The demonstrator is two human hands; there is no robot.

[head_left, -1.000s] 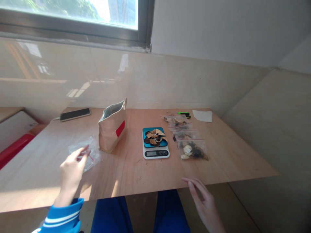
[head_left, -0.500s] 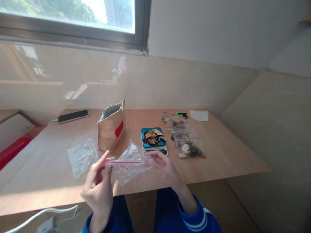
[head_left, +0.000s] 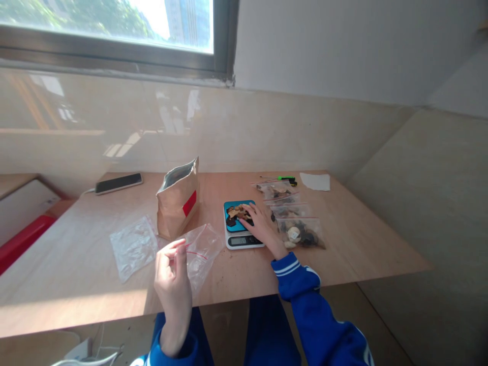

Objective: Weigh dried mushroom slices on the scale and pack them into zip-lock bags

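My left hand (head_left: 173,274) pinches the top edge of a clear zip-lock bag (head_left: 206,251) with a red seal line, held above the table's front. My right hand (head_left: 261,223) is on the blue plate of a small white digital scale (head_left: 237,240), its thumb and fingers curled round the right side of a pile of dried mushroom pieces (head_left: 236,211). These are brown, black and tan; the hand hides some of them. Left of the scale stands an open brown paper pouch (head_left: 173,211) with a red label.
Filled zip-lock bags (head_left: 301,234) lie in a row right of the scale. Behind them are a green-and-black tool (head_left: 286,179) and white paper (head_left: 314,181). Flat clear bags (head_left: 133,249) lie at left, and a phone (head_left: 119,183) with a cable lies behind them.
My right hand has left the zip-lock bag and moved forward onto the mushroom pieces on the scale. My left hand still holds the bag, now slightly further right and hanging down.
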